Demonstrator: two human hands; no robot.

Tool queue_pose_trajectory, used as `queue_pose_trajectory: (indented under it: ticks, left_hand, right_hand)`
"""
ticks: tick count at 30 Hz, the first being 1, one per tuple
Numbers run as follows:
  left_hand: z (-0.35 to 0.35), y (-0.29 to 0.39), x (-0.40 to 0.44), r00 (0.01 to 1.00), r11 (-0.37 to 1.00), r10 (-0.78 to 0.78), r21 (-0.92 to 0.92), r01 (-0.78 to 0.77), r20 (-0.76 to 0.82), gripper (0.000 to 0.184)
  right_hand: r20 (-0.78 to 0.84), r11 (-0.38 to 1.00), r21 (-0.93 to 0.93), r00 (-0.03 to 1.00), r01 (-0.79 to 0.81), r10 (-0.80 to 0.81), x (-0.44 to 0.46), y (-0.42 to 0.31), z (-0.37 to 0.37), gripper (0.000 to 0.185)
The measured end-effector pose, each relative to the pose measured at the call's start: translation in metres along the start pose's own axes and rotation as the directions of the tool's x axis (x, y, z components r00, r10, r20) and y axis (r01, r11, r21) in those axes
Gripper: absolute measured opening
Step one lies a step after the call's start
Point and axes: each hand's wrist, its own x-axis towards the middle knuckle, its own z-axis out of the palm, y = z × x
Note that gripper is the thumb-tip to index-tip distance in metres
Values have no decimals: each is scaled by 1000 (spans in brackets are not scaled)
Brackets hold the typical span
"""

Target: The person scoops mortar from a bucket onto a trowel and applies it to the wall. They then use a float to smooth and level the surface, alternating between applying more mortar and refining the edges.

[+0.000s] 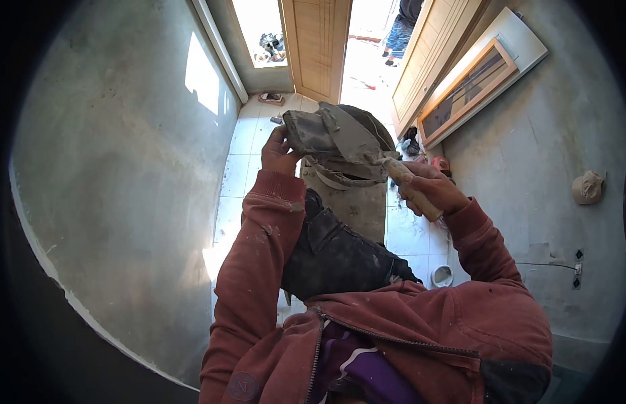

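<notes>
Left grip (279, 156) pinches a dark, grey-smeared flat board (311, 133), seemingly steadying it; right grip (433, 190) clasps a grey-caked trowel (357, 137) by its wooden handle (414, 190), likely for control

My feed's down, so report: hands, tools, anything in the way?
Left hand gripping grey-smeared dark plate. Right hand holding trowel by its handle; blade overlaps plate, contact unclear. Dark round container below; nothing visibly blocking either hand.
</notes>
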Motion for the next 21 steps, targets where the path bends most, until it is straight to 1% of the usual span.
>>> queue_pose_trajectory:
  ticks: [1, 3, 4, 6, 7, 8, 10, 11, 13, 14, 15, 16, 17, 18, 19, 20, 21]
  left_hand:
    - [1, 1, 0, 1000, 1000, 3, 1, -3, 4, 48]
    - [3, 3, -2, 1000, 991, -20, 135, 18, 10, 48]
    - [4, 3, -3, 1000, 991, -23, 134, 22, 5, 48]
    - [3, 4, -2, 998, 997, -69, 39, 69, -8, 48]
    - [2, 3, -3, 998, 997, -66, 41, 66, -7, 48]
    - [1, 1, -3, 999, 998, -45, 55, 44, 2, 49]
    - [1, 1, -1, 1000, 996, -16, 89, 15, 9, 49]
    - [3, 2, -1, 1000, 996, -19, 87, 19, 3, 49]
    - [6, 6, -3, 1000, 961, -29, 273, 29, -4, 49]
    - [3, -1, -3, 999, 961, -34, 276, 33, -2, 49]
    - [-2, -10, -1, 999, 926, -32, 375, 26, 9, 48]
    - [-2, -9, 0, 1000, 883, -25, 470, 14, 18, 48]
    - [-1, -8, 2, 1000, 882, -21, 471, 10, 18, 48]
    - [-1, -8, 1, 1000, 931, -15, 365, 14, -2, 47]
    - [0, -6, 0, 1000, 967, -12, 255, 17, -23, 46]
    - [-1, -2, -1, 1000, 982, -11, 189, 16, -29, 46]
    - [-1, 2, -1, 999, 982, -4, 188, 10, -32, 46]
  right_hand:
    - [37, 999, -26, 999, 39, -38, 0, -4, 4, 35]
    - [39, 999, 3, 998, 53, -54, -5, -10, 12, 35]
    - [37, 998, 37, 998, 56, -57, -8, -10, 14, 36]
    - [17, 998, 62, 1000, 22, -23, -2, 6, 0, 39]
    - [-2, 996, 86, 1000, -8, 8, 2, 10, -2, 43]
    - [1, 997, 82, 1000, -2, 2, 4, 12, -3, 43]
    - [-60, 996, -55, 996, -65, 62, 3, 13, 2, 43]
    - [-57, 996, -57, 996, -71, 68, 1, 10, 6, 43]
    - [35, 1000, -7, 999, 0, 0, -6, 1, 20, 43]
    - [66, 997, -53, 996, 56, -53, -8, -5, 28, 43]
    - [64, 997, -50, 996, 59, -56, -10, -8, 31, 43]
    - [118, 995, -20, 988, 99, -96, -11, -10, 34, 42]
    - [173, 991, 12, 976, 136, -136, -11, -12, 35, 41]
    - [174, 991, 10, 975, 135, -135, -9, -11, 32, 41]
    - [94, 994, -17, 990, 110, -108, -5, -7, 26, 44]
    - [14, 995, -44, 996, 87, -86, -1, -3, 20, 46]
    - [19, 995, -49, 996, 91, -90, 1, 1, 13, 46]
